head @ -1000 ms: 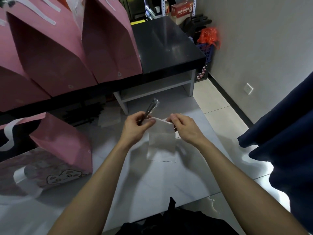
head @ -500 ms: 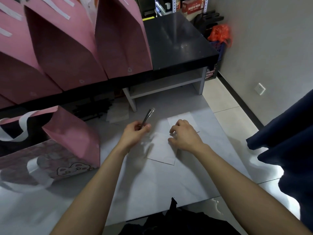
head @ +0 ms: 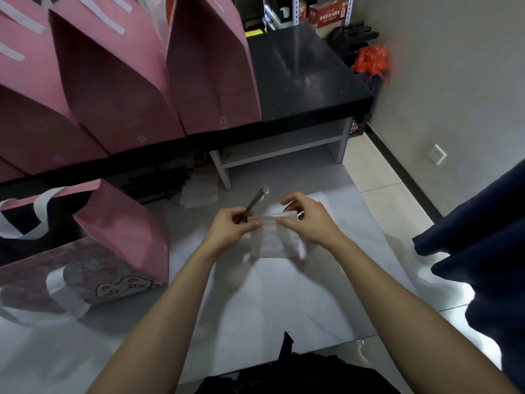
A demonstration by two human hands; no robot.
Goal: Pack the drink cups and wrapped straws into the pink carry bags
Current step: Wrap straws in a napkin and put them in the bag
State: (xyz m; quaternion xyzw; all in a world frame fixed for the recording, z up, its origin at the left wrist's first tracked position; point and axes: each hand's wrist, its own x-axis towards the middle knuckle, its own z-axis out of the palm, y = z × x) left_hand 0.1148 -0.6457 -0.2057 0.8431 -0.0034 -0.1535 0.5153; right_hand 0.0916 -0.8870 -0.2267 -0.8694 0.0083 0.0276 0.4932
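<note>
Wrapped straw [head: 257, 198] pinched in left hand [head: 227, 233], tip up, above the white counter [head: 284, 294]. Half a second ago lying flat, white napkin [head: 274, 237] now lifted, pinched between both hands, right hand [head: 308, 220] gripping its top edge. Probably bundling before bagging; open pink carry bag [head: 122, 231] waiting at left.

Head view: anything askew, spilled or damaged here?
One pink bag lies tipped on its side on the white surface, while the others stand upright on the black table. Nothing looks spilled or torn. The white sheet held between both hands is blurred.
</note>
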